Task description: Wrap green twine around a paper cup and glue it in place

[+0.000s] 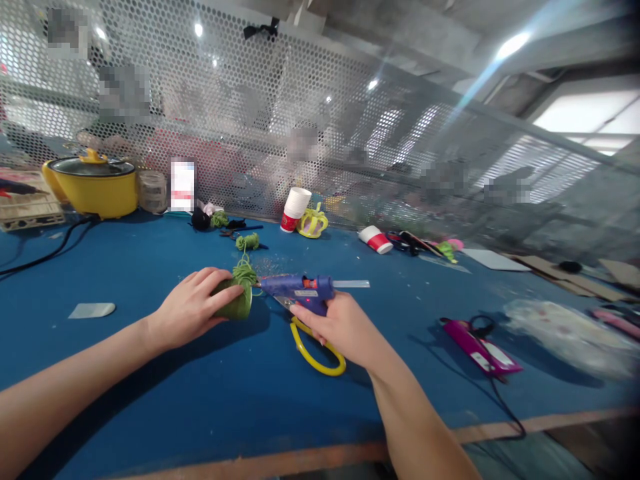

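My left hand (200, 303) is closed around a green, yarn-covered cup-like piece (240, 303), tilted on its side above the table. Loose green yarn (244, 272) bunches at its upper edge and trails toward a small green yarn bundle (247, 241) behind. In my right hand (340, 327) is a blue glue gun (300, 288), its nozzle pointing left at the green piece's edge. I cannot tell whether the nozzle touches it. A clear glue stick (353, 284) sticks out of the gun's back. Scissors with yellow handles (320, 360) lie under my right hand.
A yellow electric pot (95, 190) stands at the back left. Paper cups (295, 207) and a yellow woven basket (313, 223) line the mesh partition (240, 127). On the right are a magenta power strip (475, 347) with a cord and a clear plastic bag (565, 333).
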Motion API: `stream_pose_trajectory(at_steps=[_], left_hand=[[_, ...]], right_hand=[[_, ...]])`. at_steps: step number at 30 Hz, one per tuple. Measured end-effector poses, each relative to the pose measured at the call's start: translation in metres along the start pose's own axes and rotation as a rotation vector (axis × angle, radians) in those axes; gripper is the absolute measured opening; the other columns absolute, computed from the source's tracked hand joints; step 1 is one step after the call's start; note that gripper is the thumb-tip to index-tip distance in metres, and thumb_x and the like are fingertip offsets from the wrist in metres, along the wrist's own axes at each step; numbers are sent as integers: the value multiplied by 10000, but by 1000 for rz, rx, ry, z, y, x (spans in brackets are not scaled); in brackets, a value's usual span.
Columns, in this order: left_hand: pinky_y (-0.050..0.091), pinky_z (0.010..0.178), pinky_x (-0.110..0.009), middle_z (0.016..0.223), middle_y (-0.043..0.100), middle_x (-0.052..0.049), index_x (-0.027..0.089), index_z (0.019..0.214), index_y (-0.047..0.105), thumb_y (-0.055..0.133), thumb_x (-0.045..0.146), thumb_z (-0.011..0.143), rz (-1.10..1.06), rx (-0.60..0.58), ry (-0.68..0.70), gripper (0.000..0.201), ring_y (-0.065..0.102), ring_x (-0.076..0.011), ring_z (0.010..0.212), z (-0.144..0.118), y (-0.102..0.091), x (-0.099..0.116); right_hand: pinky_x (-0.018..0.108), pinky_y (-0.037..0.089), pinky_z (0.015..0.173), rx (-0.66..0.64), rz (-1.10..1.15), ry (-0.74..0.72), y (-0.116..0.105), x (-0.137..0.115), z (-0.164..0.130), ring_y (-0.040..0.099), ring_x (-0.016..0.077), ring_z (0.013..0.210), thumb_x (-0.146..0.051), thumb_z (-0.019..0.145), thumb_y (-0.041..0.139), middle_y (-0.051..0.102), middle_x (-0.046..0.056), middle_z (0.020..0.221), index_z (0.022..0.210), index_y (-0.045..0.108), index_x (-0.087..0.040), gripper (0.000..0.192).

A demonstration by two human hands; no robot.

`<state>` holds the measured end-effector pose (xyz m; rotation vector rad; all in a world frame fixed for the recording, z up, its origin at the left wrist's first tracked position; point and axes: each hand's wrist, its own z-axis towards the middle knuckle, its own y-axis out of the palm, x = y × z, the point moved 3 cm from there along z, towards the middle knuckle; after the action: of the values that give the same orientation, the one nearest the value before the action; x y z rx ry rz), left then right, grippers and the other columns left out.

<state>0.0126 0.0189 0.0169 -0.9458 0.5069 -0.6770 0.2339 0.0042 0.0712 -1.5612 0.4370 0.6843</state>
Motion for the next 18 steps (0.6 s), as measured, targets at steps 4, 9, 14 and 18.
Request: stream_pose_trajectory(at_steps=[4, 9, 14, 18], left_hand=[[484, 785, -417, 1136, 497, -133, 189, 1168, 453, 610, 283, 774, 12, 18, 11, 433, 479, -283, 999, 0, 1, 0], [485, 780, -416, 1133, 499, -136, 185, 1163, 458, 615, 271, 770, 19, 17, 20, 432, 482, -283, 993, 0, 0, 1], [483, 780, -415, 1139, 495, -133, 189, 1170, 446, 620, 265, 766, 19, 16, 19, 447, 481, -285, 996, 0, 0, 1], [480, 787, -411, 1133, 496, -133, 182, 1160, 455, 630, 270, 757, 3, 22, 9, 448, 482, -278, 986, 1, 0, 0]], right_hand=[[220, 398, 413, 4, -10, -7, -1, -2, 0, 476, 104, 350, -395, 756, 534, 500, -34, 411, 641, 518, -167, 256], [222, 399, 424, 5, -13, -8, 0, -2, 0, 480, 108, 359, -393, 760, 533, 501, -33, 403, 620, 505, -174, 261], [227, 408, 423, 6, -7, 0, 0, -1, 0, 484, 110, 361, -400, 752, 539, 507, -31, 414, 633, 512, -173, 258], [224, 405, 413, -8, 6, -3, 0, 0, -1, 479, 110, 369, -413, 753, 535, 505, -30, 434, 699, 543, -163, 256]])
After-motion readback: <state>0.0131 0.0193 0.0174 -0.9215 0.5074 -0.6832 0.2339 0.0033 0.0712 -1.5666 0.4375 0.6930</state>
